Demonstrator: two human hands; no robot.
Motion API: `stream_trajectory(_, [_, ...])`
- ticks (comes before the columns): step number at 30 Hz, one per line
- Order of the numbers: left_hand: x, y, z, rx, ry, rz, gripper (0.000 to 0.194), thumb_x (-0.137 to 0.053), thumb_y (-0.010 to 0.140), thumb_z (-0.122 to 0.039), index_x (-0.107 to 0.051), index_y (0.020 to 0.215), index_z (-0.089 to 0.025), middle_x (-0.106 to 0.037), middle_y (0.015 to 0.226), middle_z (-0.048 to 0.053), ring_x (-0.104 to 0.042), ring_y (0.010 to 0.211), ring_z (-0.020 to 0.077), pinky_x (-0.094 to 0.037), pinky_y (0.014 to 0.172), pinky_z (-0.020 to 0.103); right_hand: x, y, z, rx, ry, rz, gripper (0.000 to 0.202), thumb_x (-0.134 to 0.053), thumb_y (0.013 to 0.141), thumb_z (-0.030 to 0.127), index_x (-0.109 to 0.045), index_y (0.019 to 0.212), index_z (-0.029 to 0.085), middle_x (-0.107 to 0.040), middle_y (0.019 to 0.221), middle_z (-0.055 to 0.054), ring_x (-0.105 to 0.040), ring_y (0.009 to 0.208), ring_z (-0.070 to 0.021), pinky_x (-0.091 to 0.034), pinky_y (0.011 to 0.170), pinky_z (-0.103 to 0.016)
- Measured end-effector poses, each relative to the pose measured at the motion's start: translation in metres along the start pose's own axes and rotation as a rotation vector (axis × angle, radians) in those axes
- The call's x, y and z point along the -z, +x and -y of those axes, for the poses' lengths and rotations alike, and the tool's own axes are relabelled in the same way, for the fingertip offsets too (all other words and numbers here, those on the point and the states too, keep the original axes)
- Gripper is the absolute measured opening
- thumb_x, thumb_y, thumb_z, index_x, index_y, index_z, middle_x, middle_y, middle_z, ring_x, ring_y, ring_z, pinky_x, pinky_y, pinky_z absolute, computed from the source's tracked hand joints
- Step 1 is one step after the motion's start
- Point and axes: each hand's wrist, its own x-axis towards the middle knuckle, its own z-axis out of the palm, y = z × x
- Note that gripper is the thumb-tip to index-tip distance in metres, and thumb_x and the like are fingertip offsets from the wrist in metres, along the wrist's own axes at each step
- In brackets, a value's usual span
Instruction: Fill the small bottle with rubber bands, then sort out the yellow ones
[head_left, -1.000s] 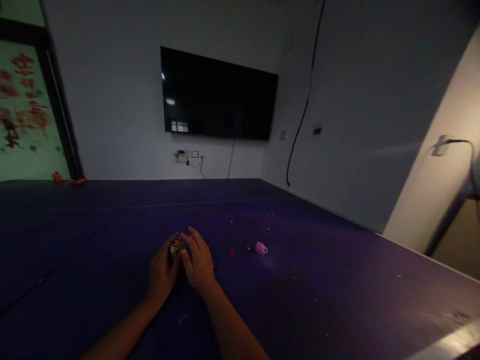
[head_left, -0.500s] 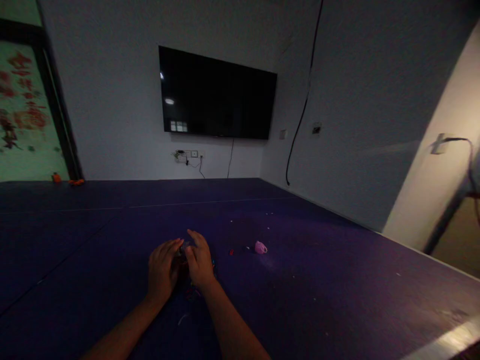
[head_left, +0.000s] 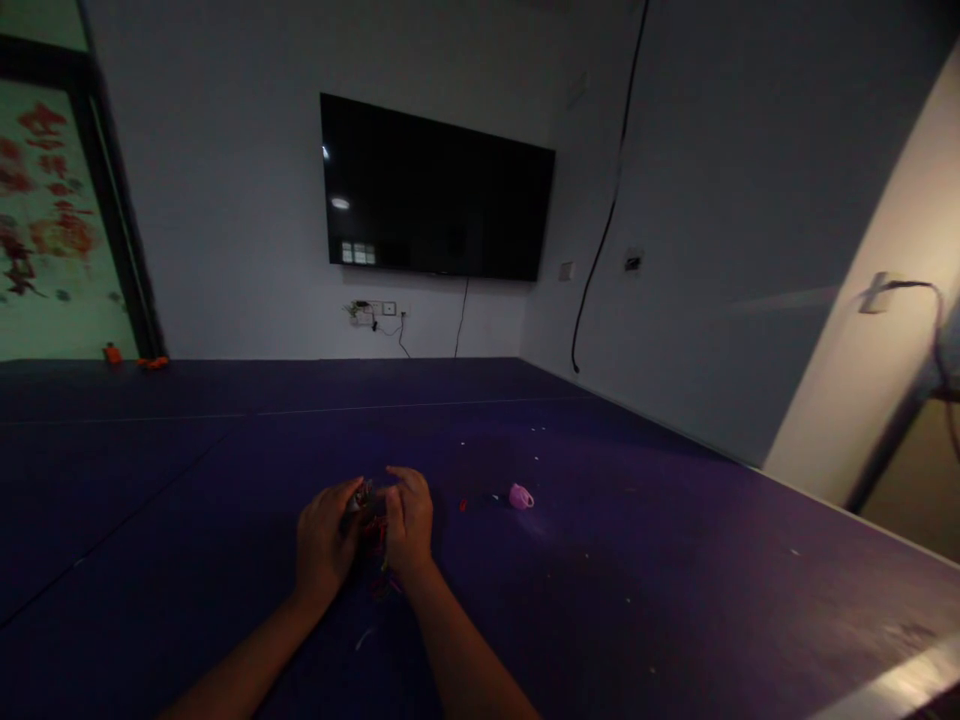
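Note:
My left hand (head_left: 322,545) is curled round a small dark, partly shiny thing (head_left: 364,496); dim light and my fingers hide its kind. Close on its right is my right hand (head_left: 410,525), fingers bent and thumb near the index finger at the thing's edge. What those fingers pinch, if anything, cannot be made out. Below and between the hands lie several tiny coloured bits, red ones (head_left: 375,535) among them, with more colourful bits (head_left: 384,588) near my right wrist.
On the purple floor mat (head_left: 675,560), a pink cup-like toy (head_left: 520,496) and a small red piece (head_left: 463,506) lie right of my hands. Orange objects (head_left: 153,363) rest by the door. A television (head_left: 439,190) hangs on the wall, and a black cable (head_left: 600,245) dangles at the corner.
My right hand has shifted slightly right and down, its thumb now closer to the index finger. More of the red bits between the hands shows. My left hand has barely moved.

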Motion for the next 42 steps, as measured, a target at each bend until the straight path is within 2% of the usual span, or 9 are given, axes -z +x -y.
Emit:
stream_trajectory(8, [0.001,-0.002,0.000,-0.007,-0.054,0.035,0.040,-0.039,0.089,-0.045,-0.059,0.115,-0.021,-0.067,0.106,0.010,-0.062,0.096,0.0278,-0.047,0.085,0.043,-0.005,-0.002,-0.001,0.062,-0.092,0.138,0.053,-0.027,0.096,0.048,-0.071,0.087,0.021,-0.062,0.120,-0.009,-0.051,0.117,-0.0227,-0.039,0.099,-0.042])
stream_trajectory(10, [0.000,-0.003,0.000,0.026,-0.077,0.022,0.039,-0.041,0.089,-0.044,-0.058,0.115,-0.021,-0.067,0.106,0.010,-0.062,0.096,0.0279,-0.047,0.085,0.044,-0.007,-0.002,-0.003,0.038,-0.119,0.110,0.053,-0.025,0.097,0.046,-0.071,0.088,0.021,-0.062,0.121,-0.008,-0.051,0.117,-0.0222,-0.039,0.099,-0.041])
stream_trajectory(17, [-0.003,0.000,0.000,0.275,-0.074,-0.059,0.043,-0.049,0.086,-0.046,-0.056,0.118,-0.018,-0.066,0.108,0.012,-0.062,0.096,0.0297,-0.047,0.085,0.046,0.023,0.007,-0.035,-0.364,-0.532,-0.250,0.056,-0.019,0.097,0.038,-0.067,0.106,0.010,-0.063,0.115,-0.021,-0.051,0.118,-0.0303,-0.029,0.103,-0.049])
stream_trajectory(22, [-0.004,0.000,0.001,0.297,-0.088,-0.060,0.043,-0.051,0.085,-0.045,-0.057,0.118,-0.018,-0.066,0.106,0.013,-0.062,0.095,0.0293,-0.047,0.085,0.045,0.035,0.005,-0.060,-0.557,-0.579,-0.130,0.060,-0.020,0.095,0.043,-0.069,0.100,0.008,-0.065,0.107,-0.025,-0.057,0.110,-0.0335,-0.033,0.099,-0.050])
stream_trajectory(28, [-0.006,0.000,0.001,0.306,-0.096,-0.059,0.042,-0.051,0.085,-0.043,-0.057,0.117,-0.018,-0.066,0.107,0.013,-0.062,0.097,0.0290,-0.048,0.086,0.045,0.004,-0.003,-0.056,-0.493,0.087,0.233,0.071,-0.024,0.091,0.063,-0.070,0.099,0.011,-0.072,0.090,-0.016,-0.069,0.083,-0.0251,-0.052,0.076,-0.035])
stream_trajectory(30, [-0.006,0.000,0.000,0.309,-0.100,-0.056,0.041,-0.051,0.085,-0.043,-0.057,0.117,-0.018,-0.066,0.109,0.012,-0.062,0.098,0.0290,-0.047,0.086,0.045,-0.001,-0.003,-0.053,-0.466,0.211,0.263,0.073,-0.025,0.089,0.067,-0.071,0.097,0.011,-0.073,0.087,-0.015,-0.069,0.079,-0.0240,-0.053,0.072,-0.035])
stream_trajectory(35, [-0.004,0.000,-0.001,0.288,-0.123,-0.053,0.041,-0.051,0.086,-0.043,-0.057,0.118,-0.018,-0.066,0.108,0.013,-0.062,0.097,0.0292,-0.047,0.086,0.046,0.004,0.001,-0.045,-0.290,0.038,0.179,0.062,-0.027,0.093,0.059,-0.072,0.097,0.016,-0.072,0.097,-0.012,-0.066,0.096,-0.0243,-0.050,0.086,-0.038])
stream_trajectory(39, [-0.005,0.000,0.001,0.295,-0.133,-0.060,0.042,-0.052,0.086,-0.043,-0.056,0.119,-0.018,-0.066,0.109,0.012,-0.062,0.098,0.0291,-0.047,0.087,0.046,0.013,-0.004,-0.030,-0.112,-0.159,0.349,0.055,-0.025,0.097,0.049,-0.070,0.102,0.018,-0.071,0.103,-0.011,-0.065,0.099,-0.0213,-0.048,0.088,-0.035])
stream_trajectory(42, [-0.006,0.001,0.003,0.328,-0.129,-0.072,0.044,-0.052,0.086,-0.044,-0.055,0.120,-0.017,-0.066,0.110,0.013,-0.062,0.099,0.0291,-0.047,0.088,0.046,0.025,-0.016,-0.014,0.105,-0.236,0.511,0.051,-0.039,0.091,0.056,-0.064,0.115,0.018,-0.065,0.117,-0.012,-0.057,0.114,-0.0240,-0.041,0.099,-0.040])
